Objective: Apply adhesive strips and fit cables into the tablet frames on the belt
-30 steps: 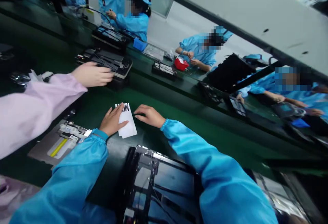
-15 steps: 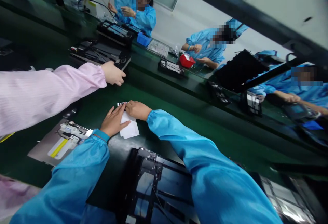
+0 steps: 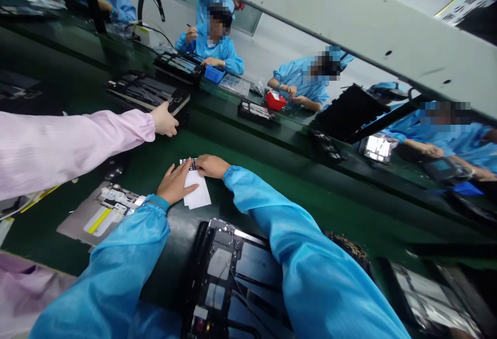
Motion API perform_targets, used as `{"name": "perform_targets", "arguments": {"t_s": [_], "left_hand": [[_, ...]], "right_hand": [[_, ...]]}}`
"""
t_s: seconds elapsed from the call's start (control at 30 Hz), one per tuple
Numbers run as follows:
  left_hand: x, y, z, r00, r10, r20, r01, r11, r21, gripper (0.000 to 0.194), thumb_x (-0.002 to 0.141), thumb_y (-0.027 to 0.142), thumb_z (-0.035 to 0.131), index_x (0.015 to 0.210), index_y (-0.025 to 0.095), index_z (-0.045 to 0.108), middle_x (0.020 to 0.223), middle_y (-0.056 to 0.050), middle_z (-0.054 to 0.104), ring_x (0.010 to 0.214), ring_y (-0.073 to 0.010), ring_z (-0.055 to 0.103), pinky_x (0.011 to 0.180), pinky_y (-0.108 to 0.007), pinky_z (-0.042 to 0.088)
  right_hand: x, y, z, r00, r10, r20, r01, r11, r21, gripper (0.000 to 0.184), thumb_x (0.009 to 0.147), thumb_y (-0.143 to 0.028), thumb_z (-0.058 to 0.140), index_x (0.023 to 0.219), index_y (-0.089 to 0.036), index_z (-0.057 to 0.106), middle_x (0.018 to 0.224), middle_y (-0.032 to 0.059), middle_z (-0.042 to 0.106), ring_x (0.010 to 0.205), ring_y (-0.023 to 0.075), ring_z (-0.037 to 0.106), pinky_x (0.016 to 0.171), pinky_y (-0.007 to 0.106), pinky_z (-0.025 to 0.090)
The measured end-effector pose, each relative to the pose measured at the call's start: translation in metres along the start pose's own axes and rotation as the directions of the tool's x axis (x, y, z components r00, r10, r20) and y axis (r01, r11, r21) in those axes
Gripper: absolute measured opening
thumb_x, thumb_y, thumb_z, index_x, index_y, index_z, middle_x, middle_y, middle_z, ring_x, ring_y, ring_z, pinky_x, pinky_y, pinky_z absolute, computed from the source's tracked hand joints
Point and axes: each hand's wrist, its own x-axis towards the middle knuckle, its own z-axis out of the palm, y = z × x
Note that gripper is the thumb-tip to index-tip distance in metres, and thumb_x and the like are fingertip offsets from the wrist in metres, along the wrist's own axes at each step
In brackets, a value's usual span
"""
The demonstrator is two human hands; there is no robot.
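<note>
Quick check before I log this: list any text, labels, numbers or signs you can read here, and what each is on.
None is legible.
White label sheet under the left hand and right hand: black printed marks at its top edge, too small to read.
Sign at upper right: dark characters, blurred.
Grey panel with a yellow strip and white stickers: any print too small to tell.

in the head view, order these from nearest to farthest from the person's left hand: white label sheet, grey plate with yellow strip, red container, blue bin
1. white label sheet: under the left hand, touching it.
2. grey plate with yellow strip: on the green belt, just left of that hand.
3. blue bin: far side of the belt.
4. red container: far side too, further right.
</note>
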Motion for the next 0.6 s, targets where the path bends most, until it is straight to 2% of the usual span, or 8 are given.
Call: {"name": "perform_targets", "arguments": {"t_s": [0.1, 0.17, 0.27, 0.37, 0.4, 0.47, 0.53, 0.6], "left_hand": [[0.001, -0.002, 0.0, 1.0, -0.001, -0.005, 0.001, 1.0, 0.016, 0.091, 0.093, 0.053, 0.053, 0.161, 0.011, 0.009, 0.166, -0.015, 0.027, 0.152, -0.0263, 0.03, 0.126, -0.047, 0.017], [0.003, -0.003, 0.0, 1.0, 0.002, -0.008, -0.002, 1.0, 0.026, 0.091, 0.093, 0.053, 0.053, 0.161, 0.011, 0.011, 0.165, -0.015, 0.028, 0.152, -0.0266, 0.031, 0.126, -0.047, 0.018], [0.004, -0.001, -0.002, 1.0, 0.017, -0.007, -0.017, 0.999, 0.03, 0.087, 0.094, 0.052, 0.056, 0.16, 0.012, 0.017, 0.164, -0.016, 0.032, 0.151, -0.0284, 0.033, 0.126, -0.049, 0.019], [0.001, 0.007, -0.009, 0.998, 0.057, -0.015, -0.056, 0.998, 0.012, 0.079, 0.098, 0.052, 0.051, 0.159, 0.011, 0.021, 0.163, -0.017, 0.032, 0.152, -0.0315, 0.03, 0.126, -0.054, 0.017], [0.001, 0.01, -0.012, 0.997, 0.079, -0.021, -0.079, 0.997, 0.0, 0.075, 0.101, 0.052, 0.046, 0.159, 0.011, 0.022, 0.165, -0.017, 0.029, 0.153, -0.0329, 0.028, 0.125, -0.057, 0.017], [0.002, 0.014, -0.018, 0.991, 0.127, -0.041, -0.128, 0.991, -0.029, 0.07, 0.105, 0.054, 0.035, 0.158, 0.01, 0.024, 0.168, -0.016, 0.02, 0.154, -0.0368, 0.021, 0.124, -0.061, 0.018], [0.005, 0.017, -0.022, 0.984, 0.161, -0.074, -0.165, 0.985, -0.057, 0.071, 0.105, 0.057, 0.029, 0.155, 0.007, 0.03, 0.169, -0.015, 0.015, 0.153, -0.0406, 0.018, 0.123, -0.062, 0.021], [0.006, 0.021, -0.026, 0.976, 0.171, -0.136, -0.183, 0.98, -0.08, 0.075, 0.104, 0.062, 0.029, 0.151, 0.004, 0.038, 0.168, -0.014, 0.018, 0.152, -0.0418, 0.021, 0.123, -0.06, 0.024]], "right_hand": [[0.009, -0.006, -0.013, 1.0, -0.011, -0.002, 0.011, 1.0, 0.009, 0.01, 0.097, -0.015, 0.06, 0.104, -0.011, 0.067, 0.102, 0.0073, 0.07, 0.097, 0.0202, 0.066, 0.089, 0.037, 0.053], [0.01, -0.008, -0.029, 1.0, 0.008, -0.012, -0.007, 1.0, 0.029, 0.01, 0.093, -0.007, 0.059, 0.099, -0.008, 0.068, 0.098, 0.012, 0.071, 0.092, 0.0215, 0.066, 0.085, 0.034, 0.051], [-0.018, -0.013, -0.066, 0.996, 0.072, -0.047, -0.068, 0.995, 0.079, 0.008, 0.089, -0.006, 0.06, 0.092, -0.007, 0.068, 0.094, 0.0131, 0.071, 0.086, 0.0199, 0.066, 0.079, 0.03, 0.049], [-0.092, -0.032, -0.103, 0.979, 0.142, -0.15, -0.103, 0.964, 0.244, 0.008, 0.088, -0.009, 0.06, 0.093, -0.011, 0.067, 0.088, 0.0043, 0.07, 0.078, 0.0134, 0.063, 0.076, 0.025, 0.048], [-0.123, -0.044, -0.113, 0.961, 0.171, -0.216, -0.083, 0.928, 0.363, 0.008, 0.087, -0.009, 0.061, 0.091, -0.011, 0.067, 0.084, 0.0016, 0.069, 0.075, 0.0117, 0.062, 0.074, 0.023, 0.048], [-0.189, -0.076, -0.126, 0.911, 0.268, -0.314, -0.024, 0.794, 0.607, 0.007, 0.085, -0.01, 0.063, 0.087, -0.013, 0.069, 0.08, -0.0006, 0.069, 0.072, 0.0107, 0.063, 0.071, 0.022, 0.05], [-0.25, -0.115, -0.125, 0.864, 0.391, -0.316, -0.002, 0.631, 0.776, 0.009, 0.085, -0.01, 0.064, 0.083, -0.015, 0.071, 0.081, 0.0008, 0.072, 0.075, 0.0117, 0.067, 0.071, 0.023, 0.053], [-0.3, -0.152, -0.11, 0.817, 0.514, -0.263, -0.022, 0.483, 0.875, 0.012, 0.084, -0.008, 0.066, 0.082, -0.016, 0.074, 0.083, 0.0027, 0.075, 0.078, 0.0129, 0.07, 0.073, 0.024, 0.056]]}}
